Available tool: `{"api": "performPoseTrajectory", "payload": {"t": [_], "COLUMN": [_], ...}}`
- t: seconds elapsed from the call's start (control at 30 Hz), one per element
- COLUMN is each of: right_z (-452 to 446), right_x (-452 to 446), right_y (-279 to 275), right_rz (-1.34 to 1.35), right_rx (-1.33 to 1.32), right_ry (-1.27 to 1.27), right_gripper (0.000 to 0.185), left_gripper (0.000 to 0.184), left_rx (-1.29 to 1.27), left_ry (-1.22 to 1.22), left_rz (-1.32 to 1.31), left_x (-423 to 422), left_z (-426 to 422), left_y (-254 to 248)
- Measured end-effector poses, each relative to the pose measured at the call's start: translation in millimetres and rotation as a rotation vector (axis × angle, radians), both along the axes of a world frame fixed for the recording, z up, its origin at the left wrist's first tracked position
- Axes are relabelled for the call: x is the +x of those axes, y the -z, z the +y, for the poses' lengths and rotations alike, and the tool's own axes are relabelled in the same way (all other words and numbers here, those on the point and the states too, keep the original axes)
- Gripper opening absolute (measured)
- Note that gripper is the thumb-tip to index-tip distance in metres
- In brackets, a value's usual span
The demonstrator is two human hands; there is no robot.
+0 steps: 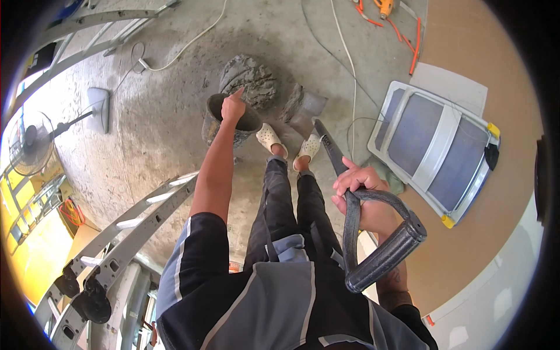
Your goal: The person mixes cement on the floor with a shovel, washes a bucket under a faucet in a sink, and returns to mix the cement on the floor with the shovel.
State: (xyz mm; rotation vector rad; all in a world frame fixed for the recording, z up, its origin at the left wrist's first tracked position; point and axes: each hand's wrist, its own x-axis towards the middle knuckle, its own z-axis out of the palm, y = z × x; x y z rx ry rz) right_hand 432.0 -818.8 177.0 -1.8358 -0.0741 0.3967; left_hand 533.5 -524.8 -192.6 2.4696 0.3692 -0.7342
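My left hand (233, 108) reaches forward over the opening of a dark bucket (252, 121). Its index finger is stretched out toward a mound of wet grey mortar (249, 80), while the other fingers look curled. I see nothing held in that hand. My right hand (363, 185) is wrapped round the shaft of a shovel (385, 256), just below its black D-shaped grip. The shaft slants down to a grey, mortar-coated blade (309, 111) on the floor, beside the mound and in front of my light clogs (269, 137).
An aluminium ladder (125, 239) stands at left, another ladder (76, 49) at upper left. A fan (29, 143) is beyond them. At right, a folding step platform (431, 146) lies on brown board. Cables (353, 64) cross the concrete floor; an orange tool (385, 7) lies at the top.
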Motion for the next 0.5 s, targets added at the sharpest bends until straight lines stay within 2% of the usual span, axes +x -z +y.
{"api": "performPoseTrajectory", "payload": {"t": [0.17, 0.23, 0.27, 0.37, 0.43, 0.5], "right_z": [0.8, 4.3, 5.3, 7.9, 13.7, 20.9], "right_x": [3.8, 9.4, 12.2, 25.2, 36.0, 52.3], "right_y": [-3.2, -9.8, -12.2, -18.7, -24.4, -32.8], "right_rz": [-0.011, -0.025, -0.038, -0.062, -0.096, -0.131], "right_rx": [0.001, 0.013, 0.012, 0.026, 0.056, 0.075], "right_ry": [-0.048, -0.063, -0.094, -0.16, -0.171, -0.242], "right_gripper": [0.036, 0.038, 0.038, 0.039, 0.039, 0.039], "left_gripper": [0.047, 0.026, 0.019, 0.035, 0.044, 0.047], "left_rx": [-0.074, -0.12, -0.118, -0.125, -0.132, -0.095], "left_ry": [-0.041, -0.2, -0.259, -0.4, -0.613, -0.721], "left_rz": [-0.165, -0.359, -0.361, -0.341, -0.253, -0.252], "left_x": [-33.0, -69.0, -88.1, -158.5, -193.1, -223.9], "left_z": [3.9, 7.1, 9.8, 23.0, 21.2, 17.9], "left_y": [-19.6, -24.7, -30.2, -27.8, -48.7, -59.3]}}
